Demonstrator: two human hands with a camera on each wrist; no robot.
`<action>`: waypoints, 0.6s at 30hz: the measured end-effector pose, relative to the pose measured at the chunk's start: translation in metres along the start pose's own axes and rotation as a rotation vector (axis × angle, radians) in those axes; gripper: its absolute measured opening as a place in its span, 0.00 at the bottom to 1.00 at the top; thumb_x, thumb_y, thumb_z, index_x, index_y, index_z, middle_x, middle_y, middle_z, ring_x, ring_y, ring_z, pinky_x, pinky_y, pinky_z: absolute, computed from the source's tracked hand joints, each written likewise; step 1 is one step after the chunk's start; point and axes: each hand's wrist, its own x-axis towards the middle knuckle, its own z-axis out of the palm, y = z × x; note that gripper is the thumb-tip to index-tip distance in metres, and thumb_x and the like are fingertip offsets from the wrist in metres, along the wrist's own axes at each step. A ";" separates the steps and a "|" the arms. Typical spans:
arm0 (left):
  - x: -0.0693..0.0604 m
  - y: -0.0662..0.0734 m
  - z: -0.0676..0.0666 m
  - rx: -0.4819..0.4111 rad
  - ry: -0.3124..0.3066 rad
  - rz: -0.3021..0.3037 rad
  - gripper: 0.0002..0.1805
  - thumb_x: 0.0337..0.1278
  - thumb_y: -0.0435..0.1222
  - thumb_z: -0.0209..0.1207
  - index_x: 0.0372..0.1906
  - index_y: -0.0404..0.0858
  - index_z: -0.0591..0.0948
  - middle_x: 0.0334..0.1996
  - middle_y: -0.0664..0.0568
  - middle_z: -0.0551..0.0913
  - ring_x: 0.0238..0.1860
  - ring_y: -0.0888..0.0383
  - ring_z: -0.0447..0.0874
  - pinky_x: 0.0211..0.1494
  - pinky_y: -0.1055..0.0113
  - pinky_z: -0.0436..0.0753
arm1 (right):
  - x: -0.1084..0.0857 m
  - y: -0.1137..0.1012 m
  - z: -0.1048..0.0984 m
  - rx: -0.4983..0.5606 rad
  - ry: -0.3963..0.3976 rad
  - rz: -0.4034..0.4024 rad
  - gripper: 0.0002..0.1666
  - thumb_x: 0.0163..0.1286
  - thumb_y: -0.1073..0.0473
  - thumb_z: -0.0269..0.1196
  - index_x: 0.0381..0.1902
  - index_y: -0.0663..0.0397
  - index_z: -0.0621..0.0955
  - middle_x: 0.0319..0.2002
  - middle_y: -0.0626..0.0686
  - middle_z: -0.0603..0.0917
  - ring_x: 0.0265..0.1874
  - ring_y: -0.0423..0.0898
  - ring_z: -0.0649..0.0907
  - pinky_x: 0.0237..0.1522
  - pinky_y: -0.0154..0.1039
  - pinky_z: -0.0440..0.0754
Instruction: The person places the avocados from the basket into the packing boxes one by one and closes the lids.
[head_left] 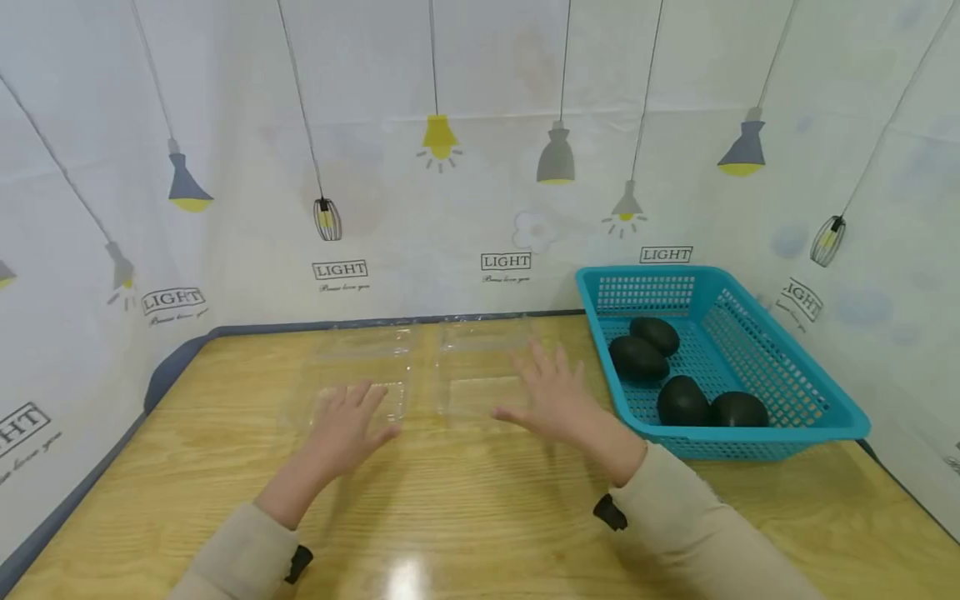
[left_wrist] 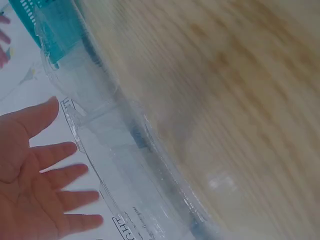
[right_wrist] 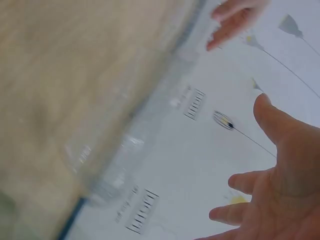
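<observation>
Two clear plastic containers stand side by side toward the back of the table, a left container and a right container. My left hand, fingers spread, is at the near part of the left one. At the right side of the other container is my right hand, its fingers spread too. Both palms look bare in the wrist views, the left palm and the right palm. Whether either hand touches plastic I cannot tell. Several dark, oval, avocado-like fruits lie inside a blue basket.
The basket, with perforated walls, stands at the right, close to my right forearm. A wood-grain table carries everything. Behind and around it hangs a white sheet printed with lamps, meeting the table's back edge.
</observation>
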 end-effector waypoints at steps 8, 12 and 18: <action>0.006 0.016 0.001 0.038 -0.012 0.123 0.30 0.60 0.42 0.56 0.65 0.36 0.65 0.64 0.39 0.65 0.66 0.37 0.56 0.65 0.40 0.55 | -0.010 0.027 -0.072 -0.048 0.031 0.014 0.49 0.63 0.32 0.51 0.72 0.51 0.50 0.71 0.64 0.44 0.66 0.70 0.49 0.58 0.71 0.51; 0.006 0.025 0.006 0.022 -0.024 0.185 0.30 0.59 0.42 0.57 0.66 0.38 0.65 0.65 0.40 0.64 0.66 0.35 0.54 0.65 0.40 0.55 | -0.004 0.056 -0.102 -0.062 -0.007 0.067 0.52 0.63 0.30 0.49 0.72 0.54 0.47 0.70 0.67 0.41 0.64 0.73 0.51 0.56 0.71 0.54; 0.007 0.033 0.012 0.031 -0.027 0.260 0.30 0.59 0.42 0.57 0.66 0.40 0.66 0.65 0.39 0.63 0.66 0.32 0.52 0.65 0.40 0.55 | 0.019 0.116 -0.114 -0.048 -0.162 0.105 0.48 0.65 0.37 0.52 0.70 0.63 0.52 0.68 0.73 0.46 0.62 0.75 0.54 0.57 0.69 0.56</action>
